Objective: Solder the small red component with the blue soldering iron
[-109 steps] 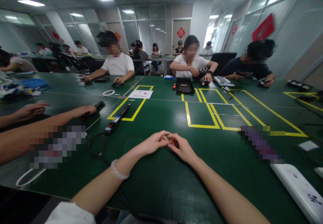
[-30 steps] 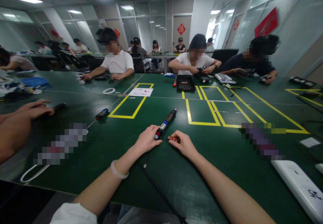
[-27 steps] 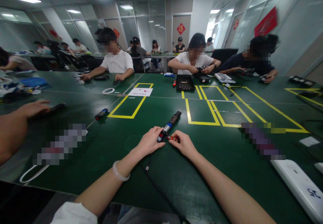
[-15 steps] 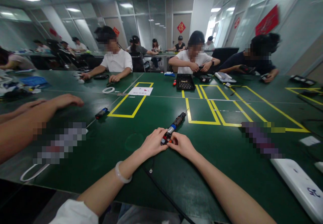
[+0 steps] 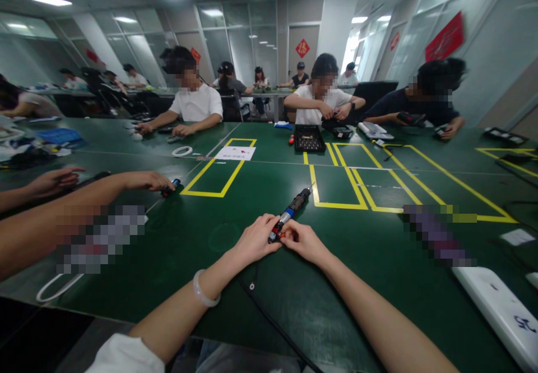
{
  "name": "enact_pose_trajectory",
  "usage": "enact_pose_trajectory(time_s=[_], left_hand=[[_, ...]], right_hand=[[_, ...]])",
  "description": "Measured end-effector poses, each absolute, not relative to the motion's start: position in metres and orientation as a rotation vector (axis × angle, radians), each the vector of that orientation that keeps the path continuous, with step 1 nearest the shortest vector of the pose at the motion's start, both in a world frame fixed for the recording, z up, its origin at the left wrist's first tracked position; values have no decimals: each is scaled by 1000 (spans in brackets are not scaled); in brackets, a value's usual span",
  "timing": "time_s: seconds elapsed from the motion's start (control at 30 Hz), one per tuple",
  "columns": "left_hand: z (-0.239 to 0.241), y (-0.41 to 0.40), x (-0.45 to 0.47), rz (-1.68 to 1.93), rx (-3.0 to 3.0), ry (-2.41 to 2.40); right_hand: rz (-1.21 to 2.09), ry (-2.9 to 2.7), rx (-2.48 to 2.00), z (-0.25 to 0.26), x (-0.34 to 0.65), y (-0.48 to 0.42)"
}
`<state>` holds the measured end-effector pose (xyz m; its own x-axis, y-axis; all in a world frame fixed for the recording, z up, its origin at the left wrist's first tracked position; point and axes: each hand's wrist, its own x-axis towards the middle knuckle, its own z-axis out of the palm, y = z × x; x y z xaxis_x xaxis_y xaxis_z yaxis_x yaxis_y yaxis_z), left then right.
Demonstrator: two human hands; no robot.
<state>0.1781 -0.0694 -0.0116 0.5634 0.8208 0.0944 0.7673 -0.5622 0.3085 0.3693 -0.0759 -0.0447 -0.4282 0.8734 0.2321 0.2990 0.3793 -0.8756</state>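
My left hand (image 5: 254,242) lies on the green table (image 5: 260,294), its fingers closed round the near end of a black corded electric screwdriver (image 5: 293,211) that points away to the upper right. Close beside it, my right hand (image 5: 303,242) pinches a small red part (image 5: 285,234) against the tool's near end. The tool's black cable (image 5: 273,322) runs back toward me between my forearms. A pale bangle sits on my left wrist.
A co-worker's arm reaches in from the left to a small dark tool (image 5: 171,187). Yellow tape boxes (image 5: 336,193) mark the table. A black parts tray (image 5: 309,139) sits at the far side, a white power strip (image 5: 500,311) at near right. Several people work opposite.
The screwdriver came from the left yellow box into my left hand and slid right until its near end met the red part. The co-worker's hand has reached the small dark tool.
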Motion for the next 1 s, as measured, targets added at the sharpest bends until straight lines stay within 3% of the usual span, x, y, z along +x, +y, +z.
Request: enact_pose_trajectory(time_s=[0.63, 1.0], left_hand=[[-17, -70, 175, 318, 2596, 1430], [-12, -25, 71, 230, 2367, 1819]], right_hand=[[898, -1833, -1068, -47, 376, -74], [891, -1879, -1099, -48, 379, -74]])
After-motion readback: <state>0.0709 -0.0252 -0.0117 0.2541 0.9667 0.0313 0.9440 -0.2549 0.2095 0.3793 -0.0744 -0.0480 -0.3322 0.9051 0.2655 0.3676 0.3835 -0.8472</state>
